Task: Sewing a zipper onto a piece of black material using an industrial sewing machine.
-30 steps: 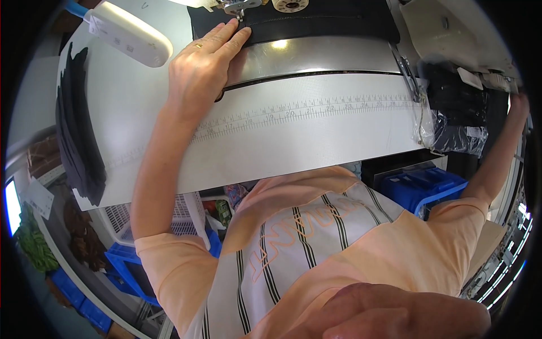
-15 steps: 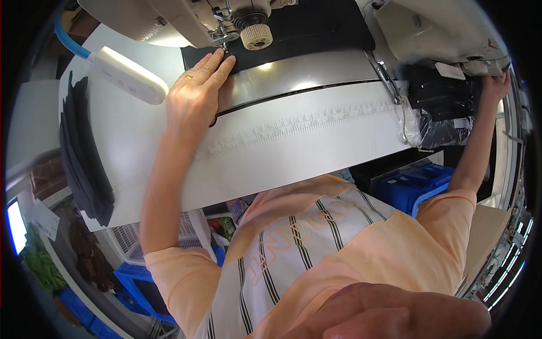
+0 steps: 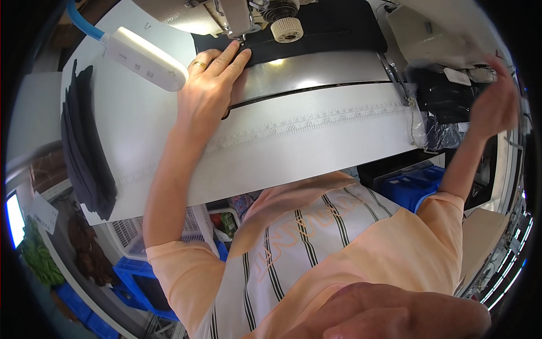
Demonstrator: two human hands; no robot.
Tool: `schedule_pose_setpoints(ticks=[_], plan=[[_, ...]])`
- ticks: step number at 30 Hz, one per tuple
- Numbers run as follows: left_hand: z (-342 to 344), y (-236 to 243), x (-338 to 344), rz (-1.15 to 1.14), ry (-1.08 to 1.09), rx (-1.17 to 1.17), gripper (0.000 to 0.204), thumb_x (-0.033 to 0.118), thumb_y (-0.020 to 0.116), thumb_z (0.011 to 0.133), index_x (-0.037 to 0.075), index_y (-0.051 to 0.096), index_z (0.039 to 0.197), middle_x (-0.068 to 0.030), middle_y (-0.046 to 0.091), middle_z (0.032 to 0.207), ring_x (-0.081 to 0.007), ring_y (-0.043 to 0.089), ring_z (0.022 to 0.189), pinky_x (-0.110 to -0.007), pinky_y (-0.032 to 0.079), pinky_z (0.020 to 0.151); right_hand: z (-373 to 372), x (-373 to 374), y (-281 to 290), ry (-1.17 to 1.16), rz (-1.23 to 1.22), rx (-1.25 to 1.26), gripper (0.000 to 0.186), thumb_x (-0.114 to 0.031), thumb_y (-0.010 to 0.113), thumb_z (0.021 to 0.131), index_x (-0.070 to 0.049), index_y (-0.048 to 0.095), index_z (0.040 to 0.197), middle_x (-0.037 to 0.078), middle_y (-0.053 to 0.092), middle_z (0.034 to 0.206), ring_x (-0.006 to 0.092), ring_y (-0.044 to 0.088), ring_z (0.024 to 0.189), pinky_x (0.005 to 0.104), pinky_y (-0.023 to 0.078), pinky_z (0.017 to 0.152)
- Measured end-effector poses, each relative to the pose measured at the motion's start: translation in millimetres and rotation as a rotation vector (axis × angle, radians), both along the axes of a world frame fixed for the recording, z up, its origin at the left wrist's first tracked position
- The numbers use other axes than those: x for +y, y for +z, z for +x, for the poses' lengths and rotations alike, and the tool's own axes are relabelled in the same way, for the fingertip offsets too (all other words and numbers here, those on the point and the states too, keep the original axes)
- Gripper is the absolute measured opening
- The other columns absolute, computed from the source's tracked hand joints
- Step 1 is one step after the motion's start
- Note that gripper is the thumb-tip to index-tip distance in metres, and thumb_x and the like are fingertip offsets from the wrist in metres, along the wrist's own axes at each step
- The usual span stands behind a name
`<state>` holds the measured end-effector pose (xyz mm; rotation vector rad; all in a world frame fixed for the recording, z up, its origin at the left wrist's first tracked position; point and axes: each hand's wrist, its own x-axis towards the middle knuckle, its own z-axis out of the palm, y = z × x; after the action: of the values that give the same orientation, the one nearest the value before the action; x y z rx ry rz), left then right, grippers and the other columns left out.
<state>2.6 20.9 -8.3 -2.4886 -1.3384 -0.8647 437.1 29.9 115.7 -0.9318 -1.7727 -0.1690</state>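
My left hand (image 3: 210, 85) lies palm down with its fingers stretched forward, wearing a ring. Its fingertips press the edge of a black fabric piece (image 3: 339, 38) right by the needle and presser foot of a sewing machine (image 3: 240, 17). A pale ribbed dial (image 3: 287, 30) sticks out just right of the needle. At the far right, my right hand (image 3: 497, 107) is raised beside the machine's other end (image 3: 418, 37) and a heap of black fabric (image 3: 440, 93). Motion smears its fingers, and I make out nothing held in them.
A white lamp (image 3: 144, 59) on a blue flexible neck hangs left of my left hand. Dark fabric pieces (image 3: 87, 147) are stacked on the white worktable (image 3: 316, 144), which bears a printed ruler. Below are a white basket (image 3: 132, 231) and a blue crate (image 3: 409, 189).
My right hand has come away from the right end of the machine and moved toward me. My left hand stays flat on the black fabric. The whole view has shifted slightly.
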Motion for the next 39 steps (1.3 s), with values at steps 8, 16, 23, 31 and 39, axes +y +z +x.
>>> schedule_pose_setpoints(ticks=[8,16,23,31,39], plan=[[-3,-3,-1,0.057,-0.025,-0.029,0.028,0.009,0.072,0.077,0.011,0.073,0.105,-0.0046,0.071,0.110,-0.0212,0.068,0.099,-0.032,0.056,0.079,-213,46,-128,0.372,-0.257,-0.432,0.029,-0.007,0.070,0.080,-0.011,0.071,0.108,0.003,0.067,0.110,0.0225,0.061,0.104,0.0348,0.052,0.087],[-5,1,-2,0.113,-0.026,0.016,0.026,0.011,0.073,0.077,0.011,0.073,0.103,-0.0042,0.072,0.106,-0.0201,0.069,0.097,-0.033,0.056,0.079,-218,43,-124,0.335,-0.221,-0.510,0.038,-0.011,0.077,0.069,-0.014,0.072,0.106,0.000,0.067,0.101,0.0172,0.062,0.096,0.0294,0.057,0.072],[-10,-4,0,0.050,-0.058,-0.004,0.025,0.010,0.073,0.078,0.010,0.073,0.102,-0.0053,0.071,0.109,-0.0207,0.069,0.099,-0.033,0.056,0.081,-216,44,-123,0.328,-0.195,-0.549,0.040,-0.012,0.078,0.069,-0.015,0.071,0.109,0.000,0.067,0.103,0.0178,0.062,0.098,0.0295,0.058,0.073],[-4,2,-1,0.010,-0.067,-0.041,0.029,0.008,0.073,0.077,0.008,0.072,0.105,-0.0064,0.071,0.110,-0.0203,0.068,0.096,-0.032,0.057,0.080,-213,50,-123,0.370,-0.202,-0.552,0.042,-0.010,0.077,0.070,-0.014,0.070,0.112,0.001,0.068,0.106,0.0184,0.063,0.103,0.0300,0.059,0.076],[-4,-1,0,0.047,-0.067,-0.042,0.028,0.008,0.074,0.075,0.009,0.073,0.103,-0.0051,0.072,0.108,-0.0185,0.066,0.090,-0.030,0.057,0.069,-212,57,-128,0.395,-0.183,-0.554,0.042,-0.008,0.076,0.071,-0.014,0.070,0.113,0.001,0.068,0.106,0.0197,0.063,0.104,0.0305,0.058,0.080]])
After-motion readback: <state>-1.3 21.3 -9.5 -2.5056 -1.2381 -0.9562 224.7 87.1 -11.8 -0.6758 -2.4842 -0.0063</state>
